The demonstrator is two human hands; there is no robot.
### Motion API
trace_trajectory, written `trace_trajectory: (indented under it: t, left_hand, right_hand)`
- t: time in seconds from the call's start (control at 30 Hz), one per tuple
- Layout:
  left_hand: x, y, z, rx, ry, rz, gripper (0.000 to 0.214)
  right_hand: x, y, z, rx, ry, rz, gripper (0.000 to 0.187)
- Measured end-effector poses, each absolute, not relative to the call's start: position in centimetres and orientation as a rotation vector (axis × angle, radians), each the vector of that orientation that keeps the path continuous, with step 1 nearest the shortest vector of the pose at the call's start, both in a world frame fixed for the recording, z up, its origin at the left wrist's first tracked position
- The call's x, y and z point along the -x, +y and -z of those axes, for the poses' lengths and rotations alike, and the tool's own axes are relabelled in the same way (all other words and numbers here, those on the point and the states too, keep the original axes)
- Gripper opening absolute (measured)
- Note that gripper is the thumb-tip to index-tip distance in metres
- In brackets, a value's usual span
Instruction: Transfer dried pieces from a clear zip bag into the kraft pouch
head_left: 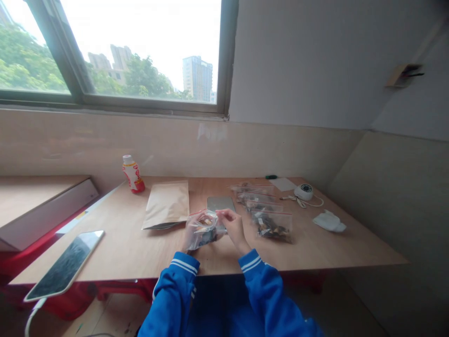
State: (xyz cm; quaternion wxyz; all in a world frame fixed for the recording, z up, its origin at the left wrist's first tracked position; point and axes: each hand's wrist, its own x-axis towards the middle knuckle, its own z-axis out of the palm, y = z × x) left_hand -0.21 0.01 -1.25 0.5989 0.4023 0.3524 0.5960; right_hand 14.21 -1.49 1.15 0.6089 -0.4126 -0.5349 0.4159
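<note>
My two hands meet over the near middle of the wooden table (140, 243). My left hand (191, 236) is mostly hidden behind a small clear zip bag (202, 230) with dark and light pieces inside, which it grips from behind. The fingers of my right hand (232, 225) pinch the top edge of the same bag. Both arms wear blue sleeves with white stripes. Under the hands lies a small grey scale (220, 204).
Several filled zip bags (271, 224) lie in a row right of my hands. A brown paper pouch (167, 204) and a red-and-white bottle (133, 174) are to the left. A tablet (66, 264) overhangs the near left edge. A white round device (304, 191) and crumpled tissue (329, 221) sit right.
</note>
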Motion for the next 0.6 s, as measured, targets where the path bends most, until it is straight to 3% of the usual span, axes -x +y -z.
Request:
trace_trajectory:
  t: [0.17, 0.33, 0.6]
  left_hand:
    - [0.6, -0.4, 1.0, -0.804, 0.646, -1.094, 0.057]
    - [0.0, -0.4, 1.4, -0.862, 0.647, -1.074, 0.044]
    - [-0.2, -0.5, 1.6, -0.939, 0.819, -1.250, 0.043]
  right_hand:
    - [-16.0, -1.0, -0.2, 1.102, -1.024, -0.757, 0.040]
    - [-17.5, -1.1, 1.7, 1.210, -1.027, -0.514, 0.041]
    - [-17.9, -1.4, 3.6, 1.278, -1.039, -0.496, 0.042]
